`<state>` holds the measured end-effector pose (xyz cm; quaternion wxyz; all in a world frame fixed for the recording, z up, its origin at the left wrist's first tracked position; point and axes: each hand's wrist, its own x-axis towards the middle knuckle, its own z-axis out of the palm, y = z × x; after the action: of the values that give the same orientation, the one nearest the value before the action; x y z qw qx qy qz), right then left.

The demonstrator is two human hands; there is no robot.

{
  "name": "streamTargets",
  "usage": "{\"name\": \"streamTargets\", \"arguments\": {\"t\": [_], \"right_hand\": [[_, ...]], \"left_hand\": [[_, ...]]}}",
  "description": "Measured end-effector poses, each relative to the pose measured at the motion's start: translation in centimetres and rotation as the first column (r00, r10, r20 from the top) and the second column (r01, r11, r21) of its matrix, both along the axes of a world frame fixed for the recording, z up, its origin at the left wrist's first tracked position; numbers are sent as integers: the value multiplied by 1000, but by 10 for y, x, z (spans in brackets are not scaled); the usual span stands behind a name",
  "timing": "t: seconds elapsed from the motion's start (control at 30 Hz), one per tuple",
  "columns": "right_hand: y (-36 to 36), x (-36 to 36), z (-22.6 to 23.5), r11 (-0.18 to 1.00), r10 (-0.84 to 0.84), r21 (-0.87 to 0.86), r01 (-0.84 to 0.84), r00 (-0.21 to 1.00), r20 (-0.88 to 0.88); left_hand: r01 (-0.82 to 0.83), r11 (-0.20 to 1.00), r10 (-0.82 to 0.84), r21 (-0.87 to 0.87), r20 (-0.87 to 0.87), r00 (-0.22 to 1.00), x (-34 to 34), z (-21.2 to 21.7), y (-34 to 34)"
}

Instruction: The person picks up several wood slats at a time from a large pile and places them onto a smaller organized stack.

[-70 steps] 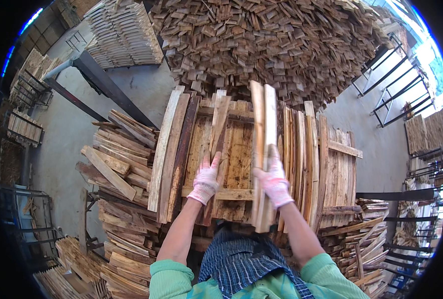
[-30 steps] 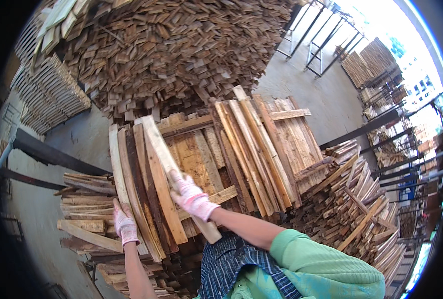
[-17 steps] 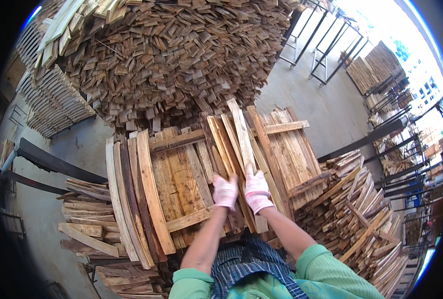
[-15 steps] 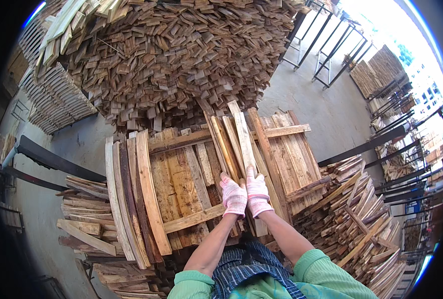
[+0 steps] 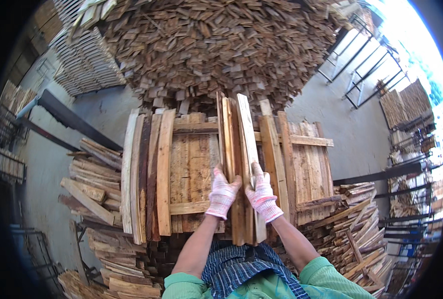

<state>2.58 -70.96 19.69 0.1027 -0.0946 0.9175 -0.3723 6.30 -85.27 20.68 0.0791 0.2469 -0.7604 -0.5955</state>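
Step in hand, I'd judge: bunching strips (image 5: 237,154). My L hand (image 5: 223,194) & R hand (image 5: 262,194) clamp the bunch betw. them, 1 per side, over mid of slatted panel (image 5: 187,174); can't tell if lifted clear. Next move prob. calls for even squeeze, else outer strips may slip.

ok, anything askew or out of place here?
One plank slants across the pile at left, out of line with the flatter-lying boards around it. The slats between both gloved hands look fine.
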Motion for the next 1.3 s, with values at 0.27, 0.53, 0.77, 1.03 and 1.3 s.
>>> {"name": "streamTargets", "arguments": {"t": [0.27,0.53,0.77,1.03,1.3], "right_hand": [[-97,26,-48,997,63,22,-68,982,178],[-97,19,-74,991,100,-85,-101,995,-17],[-145,19,-113,889,162,-443,-120,985,58],[-177,36,-55,901,340,-366,-233,904,260],[-224,72,21,973,62,198,-120,958,279]], "left_hand": [[253,844,132,-473,640,757,42,-16,-97],[-153,859,-15,488,324,946,64,-51,-149],[85,531,80,-843,149,986,63,-11,-103],[-126,674,570,-728,404,715,194,-79,-350],[-165,889,371,-428,461,806,172,-59,-323]]}}
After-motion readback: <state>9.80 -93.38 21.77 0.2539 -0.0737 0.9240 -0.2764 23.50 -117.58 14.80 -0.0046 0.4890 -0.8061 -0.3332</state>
